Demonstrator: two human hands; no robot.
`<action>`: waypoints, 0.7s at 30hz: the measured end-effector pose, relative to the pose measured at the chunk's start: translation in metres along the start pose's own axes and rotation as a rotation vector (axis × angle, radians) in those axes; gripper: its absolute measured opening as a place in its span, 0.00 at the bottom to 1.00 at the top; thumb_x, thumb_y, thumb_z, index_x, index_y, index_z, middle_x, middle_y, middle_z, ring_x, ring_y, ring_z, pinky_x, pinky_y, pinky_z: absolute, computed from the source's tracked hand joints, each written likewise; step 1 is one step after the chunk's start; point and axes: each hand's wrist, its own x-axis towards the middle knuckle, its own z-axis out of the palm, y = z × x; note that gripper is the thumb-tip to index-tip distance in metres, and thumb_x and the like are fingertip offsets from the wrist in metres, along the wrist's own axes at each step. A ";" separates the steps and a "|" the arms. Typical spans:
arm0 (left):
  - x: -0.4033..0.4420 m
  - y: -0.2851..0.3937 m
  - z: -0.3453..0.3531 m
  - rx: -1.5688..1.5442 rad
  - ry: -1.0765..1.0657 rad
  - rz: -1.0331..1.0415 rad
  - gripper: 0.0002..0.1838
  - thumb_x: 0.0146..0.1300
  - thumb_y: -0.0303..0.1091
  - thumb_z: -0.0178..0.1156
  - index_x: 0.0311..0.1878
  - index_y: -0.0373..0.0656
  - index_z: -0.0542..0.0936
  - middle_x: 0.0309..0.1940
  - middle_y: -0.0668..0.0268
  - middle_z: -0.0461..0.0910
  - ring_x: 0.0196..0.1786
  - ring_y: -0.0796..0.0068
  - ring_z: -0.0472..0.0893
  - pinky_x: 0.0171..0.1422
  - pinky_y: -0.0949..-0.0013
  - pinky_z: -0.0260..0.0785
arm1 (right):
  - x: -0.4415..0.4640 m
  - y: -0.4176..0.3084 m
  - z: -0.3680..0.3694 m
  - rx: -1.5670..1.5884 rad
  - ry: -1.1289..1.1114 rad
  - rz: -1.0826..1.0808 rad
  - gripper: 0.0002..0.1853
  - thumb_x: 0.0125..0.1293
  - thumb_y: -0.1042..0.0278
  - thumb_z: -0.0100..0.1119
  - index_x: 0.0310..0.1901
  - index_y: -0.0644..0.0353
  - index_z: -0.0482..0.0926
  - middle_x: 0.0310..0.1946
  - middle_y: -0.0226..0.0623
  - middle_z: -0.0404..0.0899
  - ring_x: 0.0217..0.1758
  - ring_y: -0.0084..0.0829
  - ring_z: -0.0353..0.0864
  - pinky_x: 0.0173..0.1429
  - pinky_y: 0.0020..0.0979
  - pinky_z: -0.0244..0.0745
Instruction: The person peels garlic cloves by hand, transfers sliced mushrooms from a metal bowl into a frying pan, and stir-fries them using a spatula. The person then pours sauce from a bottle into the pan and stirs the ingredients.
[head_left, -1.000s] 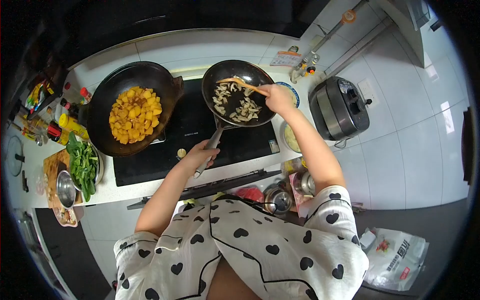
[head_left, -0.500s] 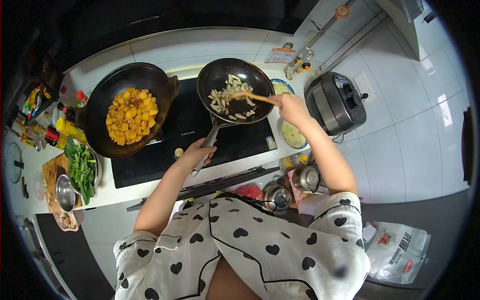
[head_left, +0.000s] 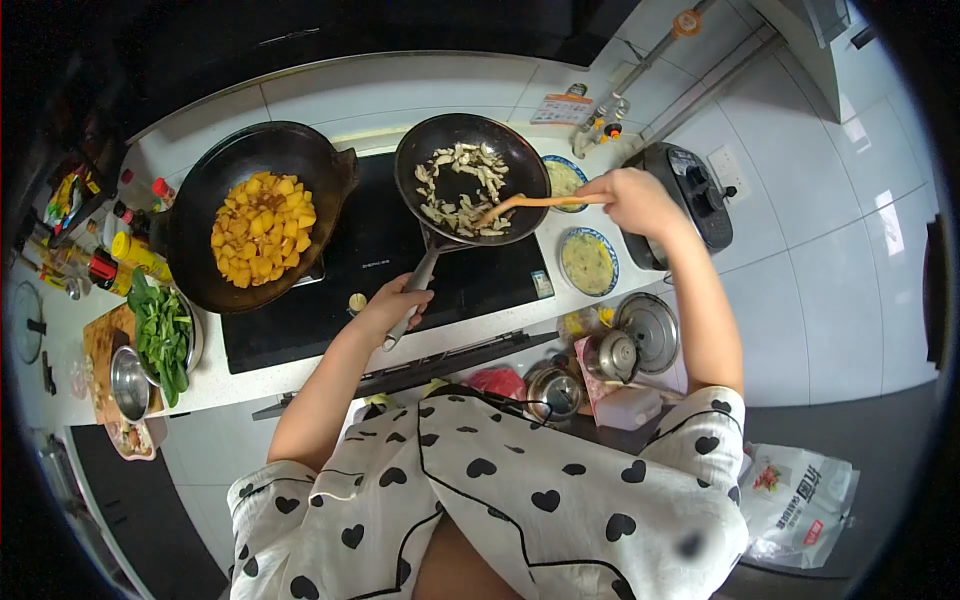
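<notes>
My left hand is wrapped round the grey handle of a dark frying pan on the right side of the stove. Pale strips of food, perhaps mushroom or meat, lie in a loose ring on the pan's bottom. In my right hand is a wooden spatula, its head among the strips at the pan's lower right. To the left, a large dark wok holds orange-yellow cubes that look like cooked potato or pumpkin. No hand touches the wok.
Two blue-rimmed plates, one nearer me, stand right of the stove beside an electric pressure cooker. Green leaves, a steel bowl, a cutting board and sauce bottles crowd the left counter. Pots sit below the counter.
My right hand has moved right and slightly toward me, with the spatula now lower in the pan. The strips have spread from a heap into a ring. My left hand stays on the handle.
</notes>
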 end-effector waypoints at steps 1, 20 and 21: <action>-0.001 0.000 0.000 0.004 0.001 -0.002 0.20 0.58 0.31 0.60 0.53 0.43 0.69 0.23 0.71 0.70 0.21 0.83 0.69 0.22 0.79 0.60 | -0.003 -0.003 -0.009 -0.027 -0.052 0.025 0.22 0.45 0.82 0.52 0.42 0.50 0.83 0.36 0.42 0.81 0.42 0.43 0.80 0.47 0.39 0.73; -0.002 0.002 0.003 -0.018 0.017 -0.022 0.19 0.61 0.31 0.60 0.55 0.45 0.70 0.22 0.70 0.69 0.19 0.83 0.68 0.21 0.79 0.60 | 0.101 -0.051 0.042 0.240 -0.087 0.039 0.11 0.52 0.65 0.56 0.37 0.50 0.84 0.34 0.43 0.82 0.40 0.43 0.82 0.46 0.37 0.75; -0.002 0.002 0.003 -0.016 0.020 -0.016 0.19 0.61 0.31 0.60 0.55 0.45 0.70 0.22 0.70 0.69 0.19 0.83 0.68 0.21 0.79 0.60 | 0.119 -0.050 0.053 0.250 0.012 0.043 0.11 0.50 0.64 0.56 0.35 0.52 0.85 0.33 0.44 0.82 0.40 0.43 0.82 0.46 0.37 0.75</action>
